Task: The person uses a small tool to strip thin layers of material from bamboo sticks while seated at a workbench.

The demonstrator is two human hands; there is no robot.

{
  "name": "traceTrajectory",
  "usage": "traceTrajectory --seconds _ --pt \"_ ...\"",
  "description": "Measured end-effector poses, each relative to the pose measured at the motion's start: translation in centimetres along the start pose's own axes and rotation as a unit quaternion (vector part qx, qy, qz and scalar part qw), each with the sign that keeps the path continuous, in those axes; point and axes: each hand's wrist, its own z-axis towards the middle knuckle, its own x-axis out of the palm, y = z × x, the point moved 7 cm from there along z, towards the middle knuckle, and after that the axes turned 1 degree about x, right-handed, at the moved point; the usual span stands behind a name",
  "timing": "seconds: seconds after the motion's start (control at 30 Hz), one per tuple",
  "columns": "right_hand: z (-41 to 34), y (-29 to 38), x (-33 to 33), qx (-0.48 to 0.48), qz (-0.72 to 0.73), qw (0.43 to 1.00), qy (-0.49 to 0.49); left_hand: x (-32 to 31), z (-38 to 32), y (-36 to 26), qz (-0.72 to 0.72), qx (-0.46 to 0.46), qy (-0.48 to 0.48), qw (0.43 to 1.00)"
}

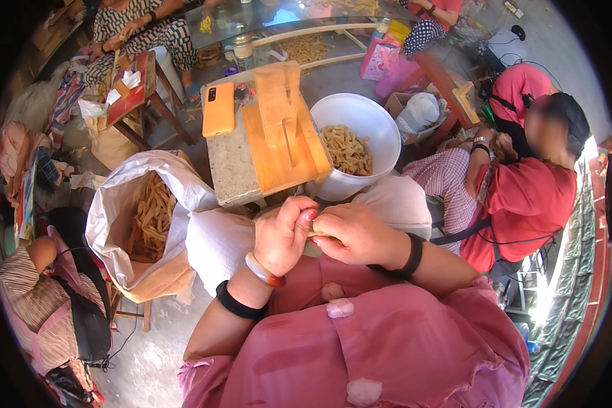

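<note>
Before my chest, my left hand (pixel 285 232) and my right hand (pixel 354 232) meet, fingertips pinched on a small tan strip (pixel 313 234) that is mostly hidden by the fingers. Just beyond them stands a low worn table (pixel 229 168) bearing an orange phone (pixel 219 109) and a wooden board with an upright wooden block (pixel 277 97); a thin metal piece shows on the block. Short tan knotted pieces (pixel 347 150) lie in a white bucket (pixel 382 120) right of the table. On the left, long tan strips (pixel 153 219) fill part of an open white sack (pixel 107 224).
A co-worker in a red shirt (pixel 530 204) sits close on the right, another in stripes (pixel 46 306) at the lower left. Farther off are a red stool (pixel 145 76), a glass-topped table (pixel 209 30) and a box (pixel 397 104) holding a pale bundle. Other people sit at the back.
</note>
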Motion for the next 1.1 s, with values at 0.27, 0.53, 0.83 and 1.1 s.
traceTrajectory --seconds 0.27,0.53,0.83,1.1 --pt "0.9 -4.4 -1.1 0.081 0.048 0.994 -0.049 -1.8 0.8 6.8 -0.264 -0.224 0.150 0.926" --pt "6.2 -8.9 -2.4 0.090 -0.002 0.987 -0.132 -2.7 6.1 9.1 -0.184 -0.190 0.014 0.964" --pt "4.0 -10.4 -4.9 0.072 -0.196 0.964 -0.163 -2.2 5.0 4.4 0.068 0.014 0.019 0.997" --pt "0.3 -4.6 -2.4 0.024 -0.018 0.999 -0.024 0.9 1.0 4.6 -0.078 -0.104 0.202 0.971"
